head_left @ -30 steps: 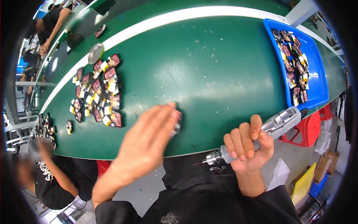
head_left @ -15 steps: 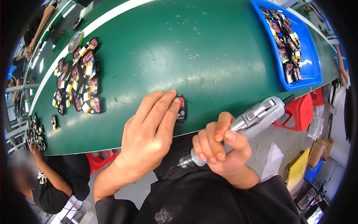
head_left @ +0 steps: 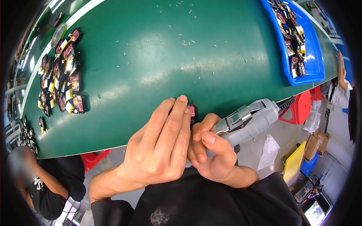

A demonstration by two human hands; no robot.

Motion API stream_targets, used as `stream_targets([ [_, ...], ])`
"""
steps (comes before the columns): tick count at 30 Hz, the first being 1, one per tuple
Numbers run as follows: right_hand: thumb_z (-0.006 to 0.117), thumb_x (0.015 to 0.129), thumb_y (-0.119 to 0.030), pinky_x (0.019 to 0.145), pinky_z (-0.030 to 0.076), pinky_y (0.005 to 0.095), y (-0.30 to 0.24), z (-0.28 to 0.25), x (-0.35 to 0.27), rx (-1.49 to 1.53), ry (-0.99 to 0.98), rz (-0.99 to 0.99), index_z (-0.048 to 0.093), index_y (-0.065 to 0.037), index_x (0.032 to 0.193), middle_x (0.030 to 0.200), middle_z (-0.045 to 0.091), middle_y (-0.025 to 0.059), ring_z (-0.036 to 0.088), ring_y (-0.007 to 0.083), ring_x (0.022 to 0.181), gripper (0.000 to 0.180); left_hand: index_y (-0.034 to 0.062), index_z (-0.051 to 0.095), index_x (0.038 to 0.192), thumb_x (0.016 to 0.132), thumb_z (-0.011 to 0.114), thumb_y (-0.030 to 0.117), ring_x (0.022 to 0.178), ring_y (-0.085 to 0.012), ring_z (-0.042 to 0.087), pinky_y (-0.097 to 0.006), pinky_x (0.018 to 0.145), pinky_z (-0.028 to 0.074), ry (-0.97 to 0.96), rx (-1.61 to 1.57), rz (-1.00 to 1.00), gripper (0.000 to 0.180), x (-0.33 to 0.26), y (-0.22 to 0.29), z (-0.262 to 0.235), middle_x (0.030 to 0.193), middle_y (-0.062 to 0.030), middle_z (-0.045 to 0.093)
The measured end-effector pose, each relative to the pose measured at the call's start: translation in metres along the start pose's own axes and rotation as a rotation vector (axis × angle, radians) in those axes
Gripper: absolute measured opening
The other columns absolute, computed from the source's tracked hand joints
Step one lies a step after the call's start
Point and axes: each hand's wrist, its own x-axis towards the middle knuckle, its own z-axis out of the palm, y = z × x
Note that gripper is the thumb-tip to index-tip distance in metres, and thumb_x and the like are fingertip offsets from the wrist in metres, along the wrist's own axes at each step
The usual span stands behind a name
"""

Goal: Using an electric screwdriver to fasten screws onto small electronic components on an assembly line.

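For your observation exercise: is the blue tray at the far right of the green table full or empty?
Partly filled. The blue tray holds a row of small dark parts along its middle, while bare blue floor shows on both sides.

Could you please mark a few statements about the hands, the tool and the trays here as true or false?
1. The right hand grips a grey power screwdriver. True.
2. The left hand rests flat on the table, empty. False: its fingers pinch a small black and red part.
3. The blue tray holds small parts. True.
4. The green table has no loose screws. False: small screws lie scattered.
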Motion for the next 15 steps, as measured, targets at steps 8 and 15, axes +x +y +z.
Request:
stream_targets([
  [8,0.054,0.095,-0.019,0.050,0.038,0.0308,-0.056,0.006,0.015,-0.074,-0.350,-0.190,0.048,-0.002,0.099,0.062,0.049,0.0045,0.044,0.0137,0.047,0.018,-0.0163,0.065,0.087,0.061,0.064,0.000,0.090,-0.0344,0.064,-0.034,0.070,0.057,-0.122,-0.028,-0.014,0.030,-0.001,-0.001,-0.005,0.098,-0.0283,0.064],
  [15,0.048,0.096,-0.029,0.047,0.040,0.0260,-0.106,0.022,0.050,-0.392,-0.420,-0.363,0.045,-0.010,0.084,0.050,0.045,-0.0001,0.042,0.0100,0.039,0.023,-0.0164,0.066,0.091,0.060,0.063,0.001,0.096,-0.0348,0.063,-0.034,0.079,0.056,-0.234,-0.052,-0.048,0.036,-0.003,0.001,-0.010,0.105,-0.0286,0.064],
])
